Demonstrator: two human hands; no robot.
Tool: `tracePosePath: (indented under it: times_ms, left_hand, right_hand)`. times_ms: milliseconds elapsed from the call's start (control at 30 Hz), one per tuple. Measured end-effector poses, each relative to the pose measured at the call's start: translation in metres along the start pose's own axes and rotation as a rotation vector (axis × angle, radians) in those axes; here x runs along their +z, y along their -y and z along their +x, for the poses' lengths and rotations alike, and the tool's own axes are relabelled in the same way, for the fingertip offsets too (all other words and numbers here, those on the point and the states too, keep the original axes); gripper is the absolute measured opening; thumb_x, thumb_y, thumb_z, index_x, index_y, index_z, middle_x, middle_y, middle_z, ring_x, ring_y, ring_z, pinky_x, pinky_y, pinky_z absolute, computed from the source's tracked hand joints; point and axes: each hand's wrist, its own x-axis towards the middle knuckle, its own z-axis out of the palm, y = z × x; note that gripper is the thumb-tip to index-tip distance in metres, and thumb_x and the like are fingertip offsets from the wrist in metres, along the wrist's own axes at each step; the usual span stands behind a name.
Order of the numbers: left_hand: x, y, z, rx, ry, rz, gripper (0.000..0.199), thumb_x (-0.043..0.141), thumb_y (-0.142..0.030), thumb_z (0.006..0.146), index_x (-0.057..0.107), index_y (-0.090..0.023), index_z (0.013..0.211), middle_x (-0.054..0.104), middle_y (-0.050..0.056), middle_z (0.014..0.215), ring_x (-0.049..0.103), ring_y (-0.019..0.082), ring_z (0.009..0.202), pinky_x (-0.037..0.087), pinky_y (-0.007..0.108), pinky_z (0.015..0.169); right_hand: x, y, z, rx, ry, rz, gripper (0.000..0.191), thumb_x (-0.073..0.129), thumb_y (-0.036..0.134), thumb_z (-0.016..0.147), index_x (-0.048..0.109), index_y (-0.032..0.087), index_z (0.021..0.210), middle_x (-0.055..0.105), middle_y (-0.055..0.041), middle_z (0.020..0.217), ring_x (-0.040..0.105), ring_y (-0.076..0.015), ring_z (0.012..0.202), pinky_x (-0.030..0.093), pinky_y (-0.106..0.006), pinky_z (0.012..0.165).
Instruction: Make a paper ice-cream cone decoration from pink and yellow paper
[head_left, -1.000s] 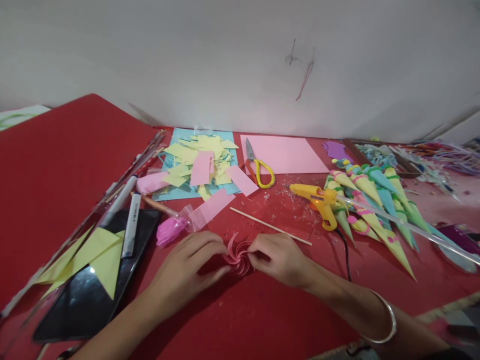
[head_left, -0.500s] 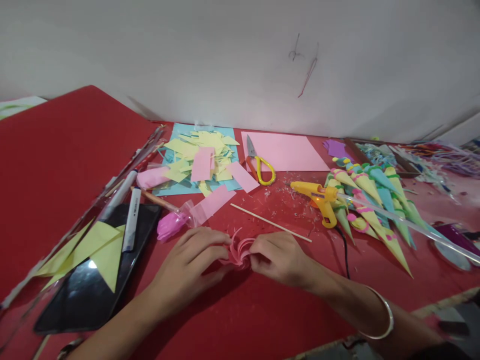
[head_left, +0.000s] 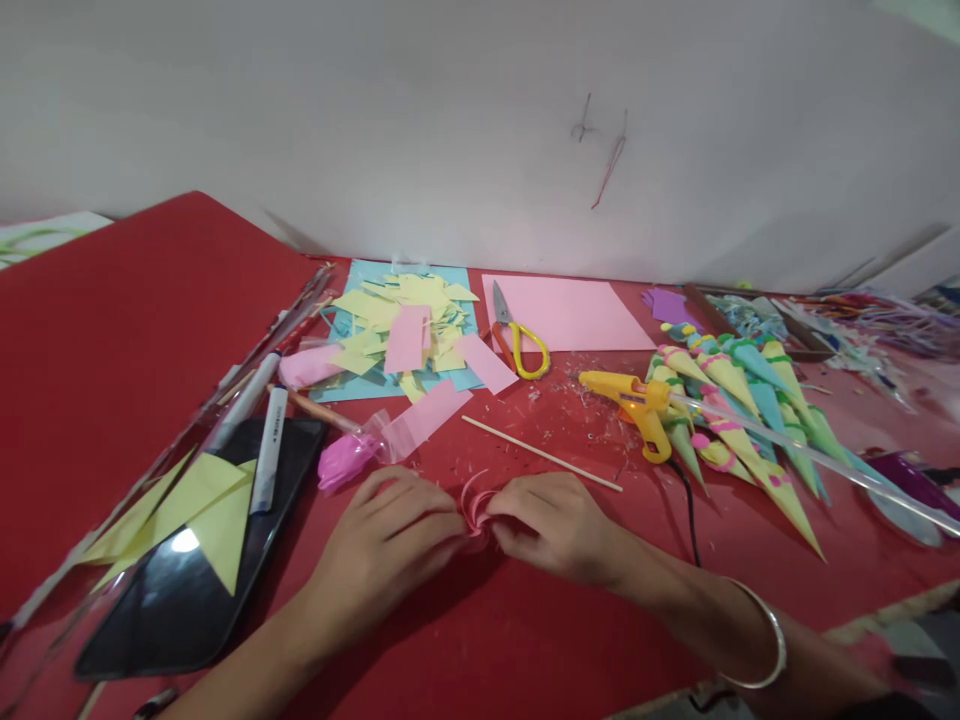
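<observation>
Between my two hands is a small bundle of curled pink paper strips (head_left: 475, 508), held just above the red table (head_left: 450, 650). My left hand (head_left: 397, 535) pinches it from the left side, and my right hand (head_left: 551, 520) grips its right side with bent fingers. Much of the bundle is covered by my fingers. Just beyond lies a thin wooden stick (head_left: 541, 454). A pink plastic-wrapped bundle (head_left: 349, 458) rests near my left hand, and a yellow glue gun (head_left: 634, 405) lies beyond my right hand.
Scissors (head_left: 521, 340) lie partly on a pink sheet (head_left: 577, 310). Yellow scraps (head_left: 420, 295) cover a blue sheet. At left, a marker (head_left: 268, 450) and yellow paper (head_left: 214, 500) rest on a dark phone or tablet (head_left: 150, 620). Decorated paper cones (head_left: 772, 470) pile up at right.
My hands have drawn closer together around the pink paper strips, hiding more of them. The whole view has shifted slightly; the other things on the table lie as before.
</observation>
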Motion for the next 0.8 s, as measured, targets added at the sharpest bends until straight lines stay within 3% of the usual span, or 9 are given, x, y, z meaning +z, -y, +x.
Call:
tracePosePath:
  times_ms: [200,800]
  left_hand:
    - [0.0013,-0.0010,0.0023,-0.004,-0.034,-0.015,0.015,0.046,-0.019,0.086,0.056,-0.022,0.077,0.066,-0.005,0.070,0.060,0.009,0.062,0.037,0.027,0.081]
    - [0.0018,0.0019,-0.0006,-0.057,-0.034,-0.070,0.018,0.044,-0.025,0.089,0.058,-0.022,0.077,0.070,-0.006,0.074,0.063,0.009,0.066,0.036,0.026,0.077]
  right_hand:
    - [0.0031,-0.0029,-0.0007,-0.045,-0.028,0.001,0.022,0.040,0.022,0.089,0.055,0.018,0.075,0.061,0.0002,0.063,0.053,-0.0098,0.057,0.038,-0.020,0.054]
    - [-0.0009,-0.0017,0.0014,-0.127,-0.012,-0.026,0.030,0.032,0.019,0.093,0.059,0.016,0.080,0.063,-0.0015,0.073,0.052,-0.0105,0.062,0.037,-0.022,0.055]
